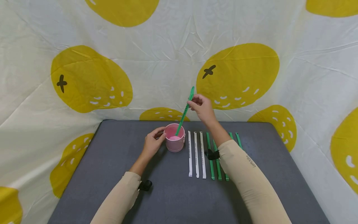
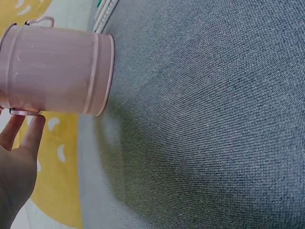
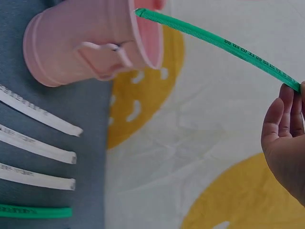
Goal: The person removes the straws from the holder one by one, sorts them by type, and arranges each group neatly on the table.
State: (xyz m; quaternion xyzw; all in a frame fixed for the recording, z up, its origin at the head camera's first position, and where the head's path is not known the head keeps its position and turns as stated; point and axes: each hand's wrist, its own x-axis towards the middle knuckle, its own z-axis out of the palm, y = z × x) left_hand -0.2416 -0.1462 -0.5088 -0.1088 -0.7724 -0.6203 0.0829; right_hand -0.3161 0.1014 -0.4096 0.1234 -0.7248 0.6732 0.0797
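Observation:
A small pink bucket [image 1: 175, 143] stands upright on the dark table, with small side handles [image 3: 102, 59]. My left hand [image 1: 153, 141] is at its left side, fingers holding it near the rim and at a side handle [image 2: 26, 113]. Above and right of the bucket, my right hand [image 1: 204, 109] pinches a green wrapped straw [image 1: 184, 112] near its upper end. That straw slants down to the left, its lower tip overlapping the bucket's opening in the head view. Printed lettering runs along the straw in the right wrist view.
Right of the bucket, three white wrapped straws [image 1: 196, 155] lie side by side on the table [image 1: 173, 199]. Several green wrapped straws [image 1: 211, 165] lie beyond them, partly hidden under the right forearm. A white cloth with yellow fruit shapes [image 1: 237, 76] hangs behind the table.

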